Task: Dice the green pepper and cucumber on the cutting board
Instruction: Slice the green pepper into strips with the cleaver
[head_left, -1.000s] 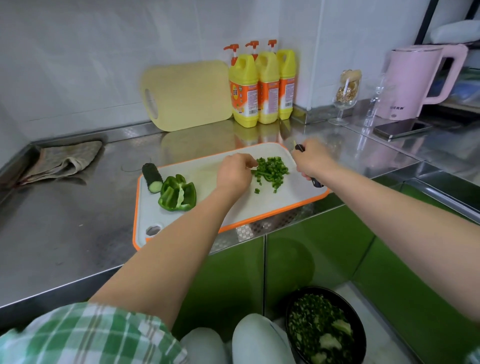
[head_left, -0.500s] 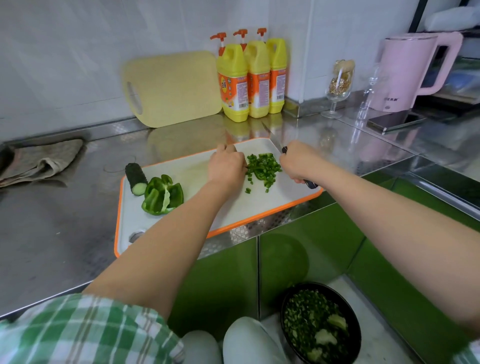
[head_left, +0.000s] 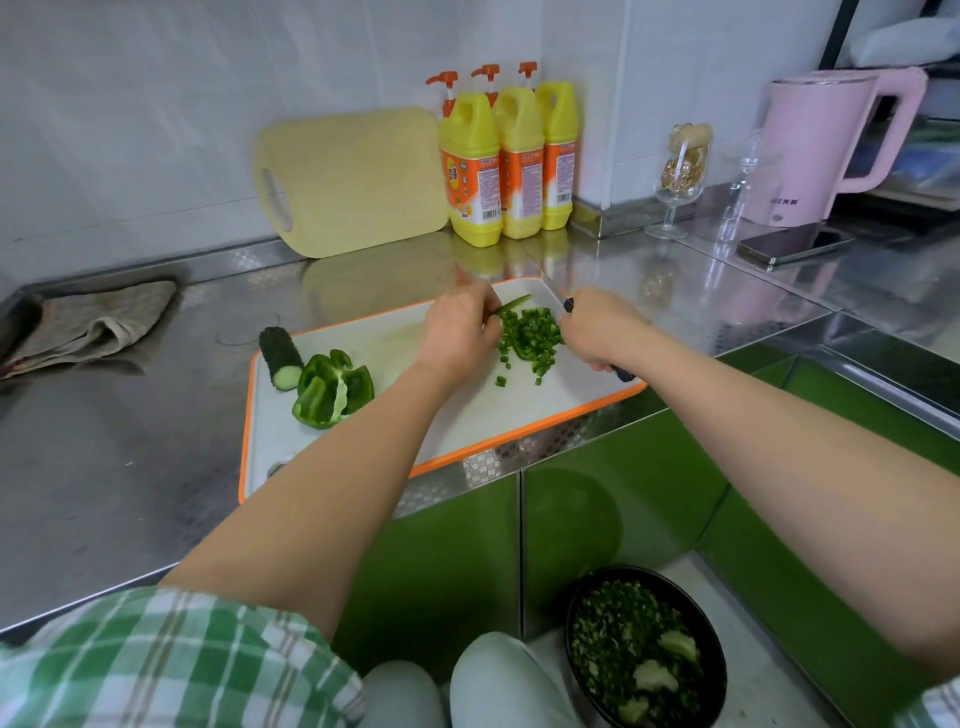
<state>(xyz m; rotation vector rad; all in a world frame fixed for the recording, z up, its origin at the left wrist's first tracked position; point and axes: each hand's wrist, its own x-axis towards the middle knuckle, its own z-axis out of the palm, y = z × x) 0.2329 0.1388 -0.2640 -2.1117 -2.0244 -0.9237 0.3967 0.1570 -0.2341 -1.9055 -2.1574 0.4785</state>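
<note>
Left hand (head_left: 460, 332): fingers (head_left: 483, 306) curled, pinching one end of a green pepper strip (head_left: 514, 303) near the far edge of the cutting board (head_left: 467, 415). Right hand (head_left: 597, 330): fingers clamped round the handle of a knife (head_left: 622, 372); blade ran away past the board's far edge, handle butt stuck out toward the near right corner.

Diced pepper (head_left: 530, 338) lay between the two sets of fingers, short of every board edge; a few loose dice just nearer than the heap.

Left of the left fingers: a stretch of bare board, then, well apart, the cut green pepper (head_left: 330, 389); the cucumber (head_left: 280, 356) just beyond it, uncut end at the orange rim of the far left corner.

Board's near edge sat close to the front lip of the desk (head_left: 104, 415). Bare steel left of the board, a cloth (head_left: 88, 322) at its far side. Behind the fingers, a yellow board (head_left: 353, 182) and three yellow bottles (head_left: 498, 161) against the wall. Right of the right fingers: bare steel, then a phone (head_left: 795, 244) and pink kettle (head_left: 821, 150), well apart
</note>
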